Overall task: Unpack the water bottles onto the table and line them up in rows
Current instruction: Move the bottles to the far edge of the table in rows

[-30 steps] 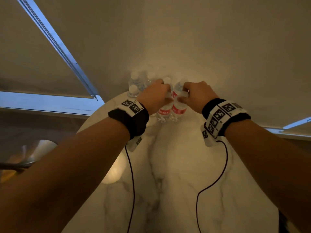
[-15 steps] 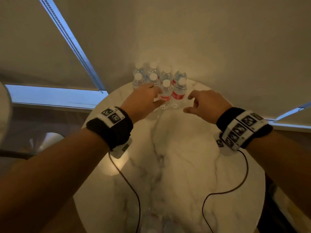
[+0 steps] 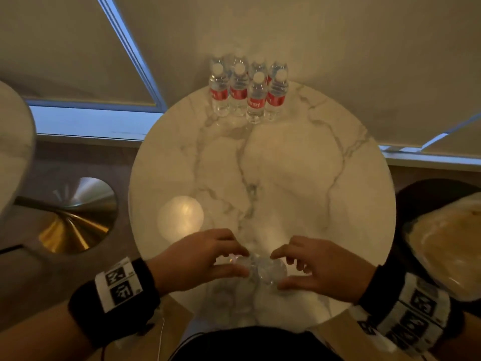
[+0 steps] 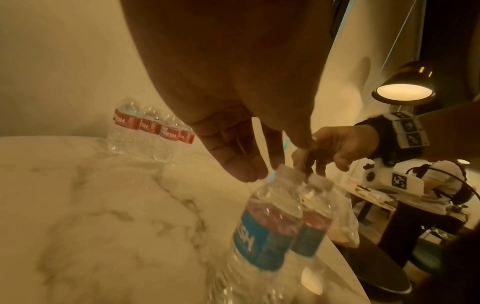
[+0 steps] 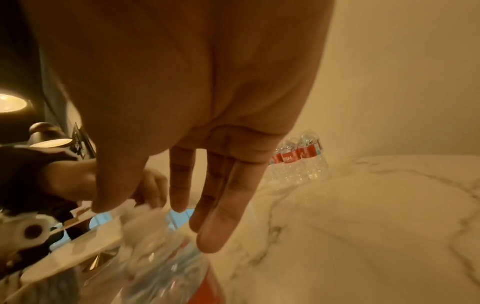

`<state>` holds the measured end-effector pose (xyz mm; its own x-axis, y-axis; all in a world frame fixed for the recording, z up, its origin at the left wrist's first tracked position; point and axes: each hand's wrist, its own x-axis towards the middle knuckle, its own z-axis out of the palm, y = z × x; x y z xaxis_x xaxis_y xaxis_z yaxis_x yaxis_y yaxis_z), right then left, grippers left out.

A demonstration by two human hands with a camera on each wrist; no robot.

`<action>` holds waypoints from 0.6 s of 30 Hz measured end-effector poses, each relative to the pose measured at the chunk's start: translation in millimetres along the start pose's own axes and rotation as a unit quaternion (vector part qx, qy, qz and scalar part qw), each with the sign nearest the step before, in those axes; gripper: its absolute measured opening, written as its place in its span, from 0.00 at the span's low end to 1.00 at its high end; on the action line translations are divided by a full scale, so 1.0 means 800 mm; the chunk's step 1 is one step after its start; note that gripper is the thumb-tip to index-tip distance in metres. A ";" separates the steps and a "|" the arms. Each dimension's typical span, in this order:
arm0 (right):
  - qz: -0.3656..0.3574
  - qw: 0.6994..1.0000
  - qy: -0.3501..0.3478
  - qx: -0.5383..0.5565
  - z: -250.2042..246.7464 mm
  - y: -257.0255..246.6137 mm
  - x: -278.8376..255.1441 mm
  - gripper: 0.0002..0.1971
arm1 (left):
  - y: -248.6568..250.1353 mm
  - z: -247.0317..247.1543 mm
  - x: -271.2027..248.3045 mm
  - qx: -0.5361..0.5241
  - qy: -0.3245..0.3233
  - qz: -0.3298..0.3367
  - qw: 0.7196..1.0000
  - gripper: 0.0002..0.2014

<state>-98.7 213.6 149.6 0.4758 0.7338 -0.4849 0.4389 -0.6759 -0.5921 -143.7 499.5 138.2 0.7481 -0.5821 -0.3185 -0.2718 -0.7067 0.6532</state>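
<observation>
A round white marble-veined table by a beige wall — red-labelled clear bottles reading "FRESH"; left hand and right hand hover loosely spread over two bottles.

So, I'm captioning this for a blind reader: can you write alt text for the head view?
Both hands, the left hand and right hand, reach for two water bottles at the near edge of a round marble table. Bottles with red labels stand grouped in rows at the far edge.

Both hands now at near bottles
</observation>
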 end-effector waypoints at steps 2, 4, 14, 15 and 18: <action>-0.011 0.999 -0.007 -0.032 0.025 -0.003 0.000 0.28 | 0.002 0.016 -0.002 0.011 -0.016 0.000 1.000 0.26; -0.015 0.997 0.010 -0.081 0.042 -0.005 0.005 0.25 | 0.003 0.024 0.004 0.023 -0.017 0.002 1.000 0.24; 0.086 0.987 0.118 -0.069 -0.026 0.034 0.019 0.16 | 0.008 -0.006 0.098 0.033 0.022 -0.004 0.999 0.19; 0.098 0.983 0.133 -0.076 -0.042 0.045 0.025 0.16 | 0.006 -0.014 0.116 0.040 0.032 0.000 0.999 0.19; 0.147 0.969 0.171 -0.101 -0.097 0.083 0.048 0.16 | 0.001 -0.040 0.179 0.060 0.061 0.008 0.996 0.18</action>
<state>7.8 191.9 141.8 0.8131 0.4642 -0.3512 0.3689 -0.8776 -0.3061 -17.4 428.2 115.3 0.8091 -0.5454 -0.2190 -0.3486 -0.7454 0.5682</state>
